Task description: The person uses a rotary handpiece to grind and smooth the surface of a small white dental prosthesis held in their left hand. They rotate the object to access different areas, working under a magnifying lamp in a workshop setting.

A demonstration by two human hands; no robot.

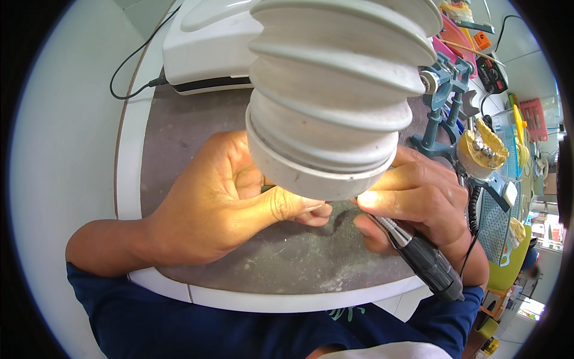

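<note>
Handpiece [427, 263], with a slim silver front and a thick black body, lies in my right hand [412, 197], over the right part of the worktop [251, 275]. I hold it much like a pen: my thumb is below the silver part and my fingers bend over it from above, closed around the metal. The black body slants down and to the right, out past my palm, its rear end near my right sleeve [454, 320]. Its front tip points toward my left hand [230, 209].

That left hand is narrow, thumb stretched out to the right and fingers curled beneath it, the thumb tip close to a fingertip. A white ribbed hose [335, 143] hangs over the space between my hands and covers some of my fingers, so I cannot tell whether the left one grips something small there.

Pale dust is scattered on the worktop below my hands. Just beyond my right hand, a yellow dental cast [483, 149] sits by a blue-grey metal frame [439, 102].
</note>
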